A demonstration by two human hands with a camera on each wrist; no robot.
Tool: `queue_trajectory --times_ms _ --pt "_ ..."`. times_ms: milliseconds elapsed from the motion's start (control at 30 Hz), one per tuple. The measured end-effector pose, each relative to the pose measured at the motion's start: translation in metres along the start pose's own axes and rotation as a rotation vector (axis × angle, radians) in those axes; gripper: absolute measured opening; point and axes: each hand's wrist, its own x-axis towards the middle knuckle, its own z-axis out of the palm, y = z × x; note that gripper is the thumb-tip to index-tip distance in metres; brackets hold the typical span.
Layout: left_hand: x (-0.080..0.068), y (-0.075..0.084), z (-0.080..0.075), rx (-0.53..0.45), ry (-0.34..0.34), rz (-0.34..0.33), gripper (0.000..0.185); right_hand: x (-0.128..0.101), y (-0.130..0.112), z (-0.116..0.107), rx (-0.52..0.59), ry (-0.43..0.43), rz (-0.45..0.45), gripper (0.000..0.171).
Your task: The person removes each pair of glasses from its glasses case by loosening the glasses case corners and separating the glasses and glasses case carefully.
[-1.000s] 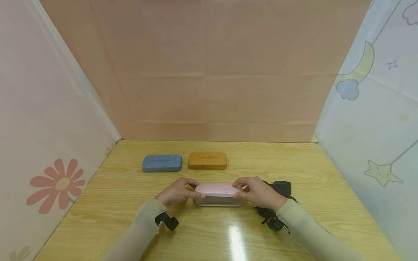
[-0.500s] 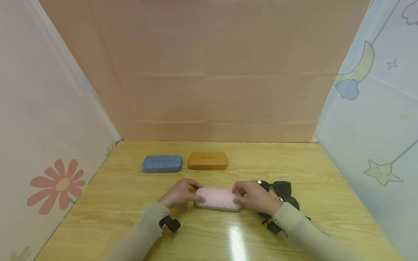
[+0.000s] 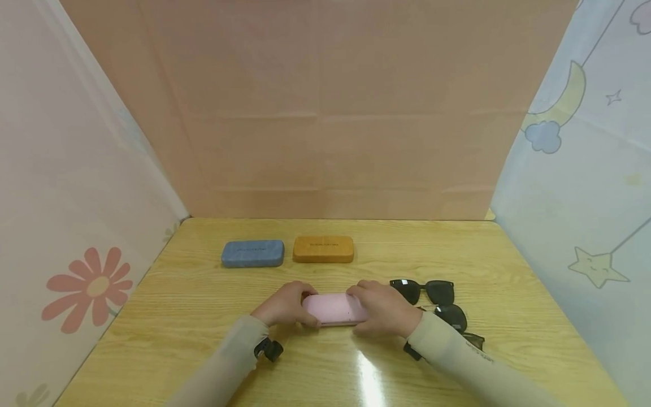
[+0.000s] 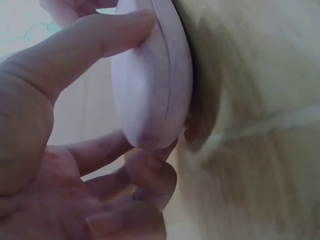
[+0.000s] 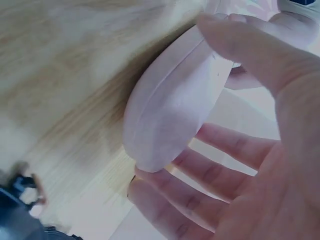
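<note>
On the near middle of the table [image 3: 508,265], both hands gripped the pink glasses case [image 3: 333,308], left hand [image 3: 285,304] and right hand [image 3: 378,308] fingers curled round its ends, its lid now pressed shut after standing open 1 second earlier.

Head view looks down over the table [image 3: 203,294]; both wrist views sit close against the pink case [image 3: 333,308].
</note>
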Motion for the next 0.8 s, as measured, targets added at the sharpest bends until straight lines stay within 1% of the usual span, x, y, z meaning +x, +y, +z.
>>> queue_trajectory --times_ms 167,300,433,600,700,800 --pt "0.0 0.006 0.001 0.087 0.052 0.0 0.051 0.003 0.001 0.002 -0.036 0.001 -0.03 0.055" --pt "0.001 0.009 0.002 0.16 0.074 0.015 0.047 0.006 0.003 0.001 -0.062 0.002 -0.066 0.051" --pt "0.002 0.012 0.003 0.21 0.087 0.02 0.045 0.008 0.004 -0.001 -0.095 0.003 -0.1 0.05" --pt "0.003 0.014 0.006 0.232 0.098 0.038 0.043 0.009 0.005 -0.004 -0.121 -0.018 -0.124 0.048" --pt "0.004 0.012 0.009 0.227 0.119 0.041 0.048 0.009 0.008 -0.008 -0.128 -0.017 -0.121 0.046" --pt "0.006 0.011 0.01 0.193 0.147 0.038 0.057 0.009 0.012 -0.014 -0.115 -0.005 -0.102 0.045"
